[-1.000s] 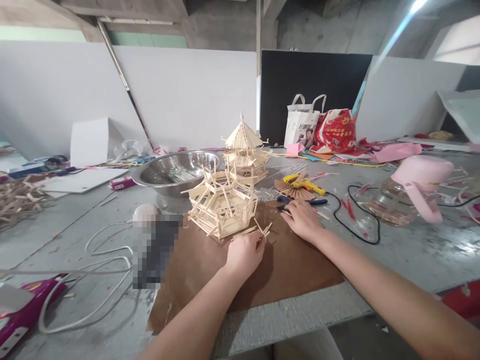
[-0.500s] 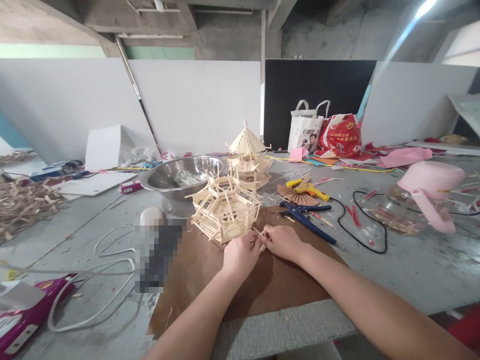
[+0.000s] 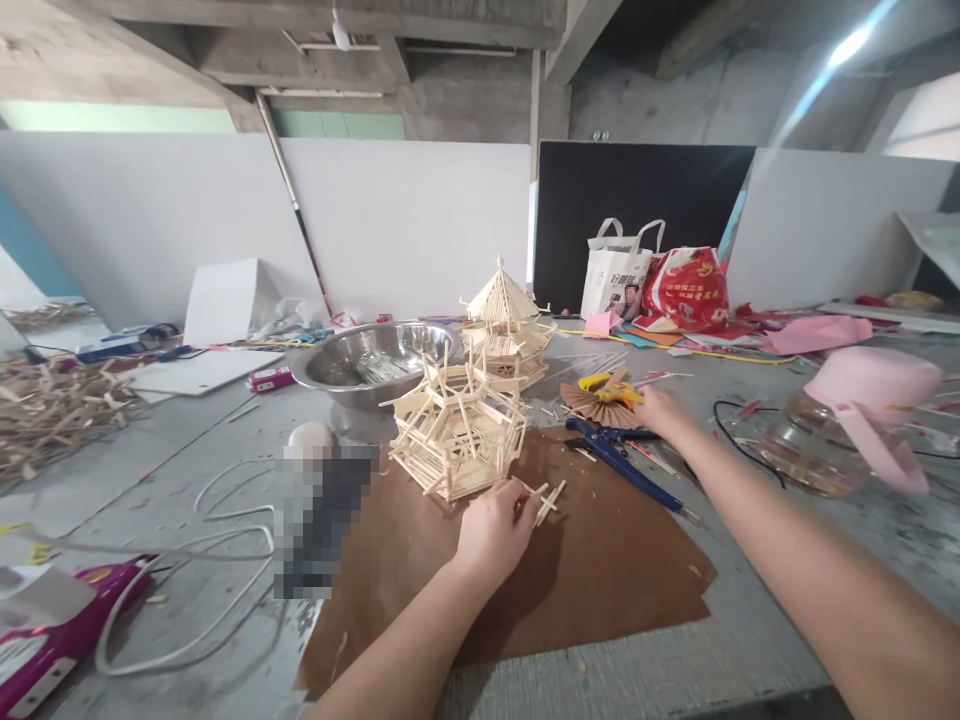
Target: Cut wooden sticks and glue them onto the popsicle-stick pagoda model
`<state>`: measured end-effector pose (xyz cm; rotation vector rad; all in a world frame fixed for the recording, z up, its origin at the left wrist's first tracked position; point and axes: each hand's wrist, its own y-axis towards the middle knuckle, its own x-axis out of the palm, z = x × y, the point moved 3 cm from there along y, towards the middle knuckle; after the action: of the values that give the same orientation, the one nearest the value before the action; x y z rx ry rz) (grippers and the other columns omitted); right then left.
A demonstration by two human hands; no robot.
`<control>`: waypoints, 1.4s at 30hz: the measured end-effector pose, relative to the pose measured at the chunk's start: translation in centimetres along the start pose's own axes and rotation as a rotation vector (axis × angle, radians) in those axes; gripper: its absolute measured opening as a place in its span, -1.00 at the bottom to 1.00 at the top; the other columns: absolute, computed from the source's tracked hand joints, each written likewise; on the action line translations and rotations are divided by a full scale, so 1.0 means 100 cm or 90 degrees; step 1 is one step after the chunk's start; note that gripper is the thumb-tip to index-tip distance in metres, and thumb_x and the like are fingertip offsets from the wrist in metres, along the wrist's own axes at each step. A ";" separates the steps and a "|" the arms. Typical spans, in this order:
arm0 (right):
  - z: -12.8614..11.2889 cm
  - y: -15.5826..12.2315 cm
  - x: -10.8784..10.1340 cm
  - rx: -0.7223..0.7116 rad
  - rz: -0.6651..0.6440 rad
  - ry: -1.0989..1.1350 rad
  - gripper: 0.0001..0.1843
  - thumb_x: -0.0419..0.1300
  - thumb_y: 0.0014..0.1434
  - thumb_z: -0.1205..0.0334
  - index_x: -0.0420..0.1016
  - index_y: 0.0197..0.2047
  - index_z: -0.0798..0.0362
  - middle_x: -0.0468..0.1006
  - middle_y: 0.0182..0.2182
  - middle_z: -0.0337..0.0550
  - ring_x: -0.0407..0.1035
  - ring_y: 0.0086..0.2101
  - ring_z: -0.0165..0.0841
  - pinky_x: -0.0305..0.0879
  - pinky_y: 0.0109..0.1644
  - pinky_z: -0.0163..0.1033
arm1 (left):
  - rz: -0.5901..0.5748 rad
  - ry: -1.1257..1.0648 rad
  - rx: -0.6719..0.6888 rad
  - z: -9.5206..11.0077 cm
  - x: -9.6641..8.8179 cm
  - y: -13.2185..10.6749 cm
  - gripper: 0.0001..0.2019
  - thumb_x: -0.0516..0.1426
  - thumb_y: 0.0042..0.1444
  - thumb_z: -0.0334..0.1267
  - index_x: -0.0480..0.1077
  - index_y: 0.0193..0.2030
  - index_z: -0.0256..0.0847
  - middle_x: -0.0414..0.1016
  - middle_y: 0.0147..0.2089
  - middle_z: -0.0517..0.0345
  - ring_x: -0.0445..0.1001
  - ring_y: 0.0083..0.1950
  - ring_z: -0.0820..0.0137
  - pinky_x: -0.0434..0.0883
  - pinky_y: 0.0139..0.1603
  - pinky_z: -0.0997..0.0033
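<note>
My left hand is closed on a small piece of glued wooden sticks, held just in front of a hexagonal stick model that stands on a brown mat. My right hand reaches out to the yellow glue gun lying on a brown paper fan; its fingers lie on the gun and their grip is hidden. Blue pliers lie between the mat and that hand. A finished stick pagoda stands behind the model.
A steel bowl sits behind the model. Loose sticks are heaped at far left. A white cable and a magenta tool lie at near left. A pink-lidded jar and a black cord are at right; bags stand at the back.
My right hand left the stick piece and moved away to the right, onto the yellow glue gun. My left hand kept the stick piece beside the model. The view tilted slightly.
</note>
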<state>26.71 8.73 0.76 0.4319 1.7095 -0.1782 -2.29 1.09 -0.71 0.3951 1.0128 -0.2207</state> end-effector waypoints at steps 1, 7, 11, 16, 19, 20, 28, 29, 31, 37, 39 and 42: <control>0.009 0.007 0.004 0.008 -0.021 -0.008 -0.61 -0.06 0.05 0.12 0.37 -0.15 0.17 0.45 -0.20 0.12 0.34 -0.21 -0.12 0.19 -0.30 -0.17 | -0.003 -0.004 -0.002 0.000 0.000 0.000 -0.73 -0.09 0.08 -0.14 0.33 -0.47 -0.19 0.42 -0.45 0.17 0.36 -0.44 0.49 0.13 -0.46 0.57; 0.031 0.033 0.028 -0.004 -0.107 -0.031 -0.65 -0.01 0.01 0.10 0.45 -0.25 0.11 0.47 -0.22 0.09 0.36 -0.23 -0.14 0.21 -0.32 -0.21 | 0.006 -0.033 -0.033 -0.002 -0.002 -0.002 -0.70 -0.16 0.11 -0.11 0.31 -0.42 -0.17 0.40 -0.54 0.18 0.36 -0.48 0.45 0.14 -0.48 0.54; 0.033 0.046 0.038 -0.009 -0.122 -0.045 -0.66 0.03 -0.02 0.14 0.44 -0.21 0.12 0.45 -0.18 0.10 0.35 -0.21 -0.15 0.20 -0.30 -0.21 | 0.004 -0.075 -0.017 -0.001 -0.004 -0.003 -0.74 -0.17 0.12 -0.16 0.28 -0.32 -0.17 0.38 -0.52 0.19 0.35 -0.48 0.45 0.18 -0.45 0.54; 0.031 0.053 0.042 -0.032 -0.105 -0.045 -0.62 0.02 -0.01 0.11 0.42 -0.17 0.11 0.41 -0.14 0.14 0.31 -0.16 -0.09 0.16 -0.23 -0.14 | -0.005 -0.135 -0.001 -0.001 -0.002 -0.006 -0.73 -0.22 0.15 -0.17 0.20 -0.16 -0.17 0.35 -0.51 0.21 0.31 -0.50 0.46 0.16 -0.48 0.53; 0.030 0.055 0.039 -0.058 -0.090 -0.023 -0.65 0.01 0.00 0.18 0.38 -0.14 0.09 0.42 -0.13 0.10 0.30 -0.14 -0.16 0.14 -0.22 -0.22 | 0.008 -0.174 0.002 -0.001 -0.002 -0.007 -0.74 -0.23 0.15 -0.19 0.16 -0.12 -0.17 0.32 -0.52 0.23 0.28 -0.51 0.47 0.16 -0.48 0.52; 0.031 0.056 0.038 -0.057 -0.084 -0.016 -0.65 0.00 0.00 0.20 0.37 -0.13 0.10 0.42 -0.14 0.11 0.30 -0.14 -0.16 0.14 -0.23 -0.23 | 0.017 -0.189 0.003 -0.001 -0.002 -0.007 -0.74 -0.22 0.15 -0.19 0.15 -0.12 -0.17 0.30 -0.53 0.24 0.27 -0.52 0.48 0.16 -0.47 0.52; 0.039 0.045 -0.003 0.059 0.056 0.134 -0.56 -0.03 0.01 0.15 0.23 -0.04 0.17 0.42 -0.20 0.19 0.33 -0.24 -0.11 0.17 -0.35 -0.20 | 0.068 -0.307 -0.013 -0.003 0.003 -0.008 -0.79 -0.15 0.12 -0.13 0.16 -0.27 -0.19 0.12 -0.64 0.33 0.12 -0.61 0.55 0.08 -0.57 0.56; 0.037 0.041 -0.011 0.060 0.090 0.207 -0.56 0.00 -0.02 0.13 0.26 -0.07 0.17 0.41 -0.20 0.22 0.31 -0.22 -0.07 0.17 -0.34 -0.18 | 0.081 -0.325 -0.019 -0.004 0.003 -0.008 -0.79 -0.15 0.11 -0.12 0.16 -0.31 -0.19 0.11 -0.65 0.33 0.11 -0.61 0.55 0.08 -0.57 0.56; 0.029 0.031 -0.026 0.044 0.124 0.327 -0.61 0.02 -0.04 0.10 0.29 -0.15 0.13 0.42 -0.23 0.18 0.31 -0.21 -0.07 0.20 -0.32 -0.18 | 0.113 -0.352 -0.028 -0.004 0.000 -0.007 -0.76 -0.14 0.10 -0.10 0.16 -0.42 -0.20 0.09 -0.65 0.32 0.09 -0.60 0.56 0.09 -0.56 0.57; -0.020 -0.007 -0.061 -0.061 0.082 0.688 -0.70 -0.05 0.04 0.05 0.25 -0.23 0.07 0.41 -0.27 0.02 0.37 -0.45 -0.32 0.33 -0.38 -0.21 | 0.223 -0.444 -0.067 -0.006 -0.013 -0.007 -0.69 -0.12 0.08 -0.07 0.14 -0.55 -0.23 0.06 -0.64 0.30 0.05 -0.60 0.59 0.11 -0.57 0.59; -0.040 -0.024 -0.069 -0.101 0.028 0.758 -0.69 0.03 -0.01 0.01 0.26 -0.31 0.08 0.41 -0.34 -0.05 0.36 -0.50 -0.37 0.35 -0.39 -0.22 | 0.252 -0.479 -0.088 -0.007 -0.016 -0.007 -0.70 -0.13 0.09 -0.06 0.21 -0.46 -0.23 0.07 -0.64 0.31 0.05 -0.61 0.59 0.12 -0.58 0.60; -0.071 -0.047 -0.077 -0.192 -0.053 0.778 -0.68 0.14 -0.08 0.05 0.27 -0.30 0.08 0.43 -0.36 -0.13 0.38 -0.50 -0.40 0.37 -0.35 -0.23 | 0.287 -0.498 -0.134 -0.010 -0.020 -0.007 -0.71 -0.14 0.09 -0.06 0.23 -0.30 -0.23 0.05 -0.64 0.33 0.04 -0.63 0.59 0.12 -0.60 0.60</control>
<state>19.41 5.48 9.04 0.2307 2.8943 0.3697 -4.37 0.90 0.39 0.2947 0.1588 0.1384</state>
